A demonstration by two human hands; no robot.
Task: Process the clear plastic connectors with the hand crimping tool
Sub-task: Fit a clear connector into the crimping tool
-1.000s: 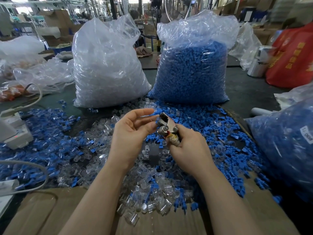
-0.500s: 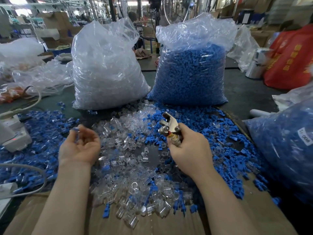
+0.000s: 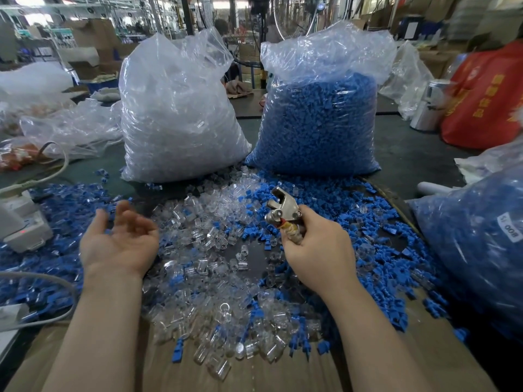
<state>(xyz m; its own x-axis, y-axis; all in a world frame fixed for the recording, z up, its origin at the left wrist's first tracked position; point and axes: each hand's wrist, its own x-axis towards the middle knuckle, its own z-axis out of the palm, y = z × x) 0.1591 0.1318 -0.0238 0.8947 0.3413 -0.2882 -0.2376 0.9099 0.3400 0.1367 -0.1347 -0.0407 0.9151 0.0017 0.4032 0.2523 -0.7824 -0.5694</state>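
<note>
Two big clear plastic sacks sit at the back of the bench (image 3: 402,154): the left sack of clear plastic connectors (image 3: 181,120) and, just beside it, the right sack of blue plastic caps (image 3: 317,123). In front of them it's a total mess, a loose heap of clear plastic connectors (image 3: 203,264) spread across the middle, with loose blue plastic caps (image 3: 376,250) scattered on both sides and mixed in. The right hand (image 3: 317,250) grips the silver metal hand crimping tool (image 3: 281,209) by its yellowish wrapped handle, metal head pointing up and away, above the pile. The left hand (image 3: 119,241) hovers palm-up over the left edge of the heap, fingers relaxed and loosely curled, holding nothing as far as I can see. A white box-shaped device (image 3: 22,224) with a cable sits at the far left.
</note>
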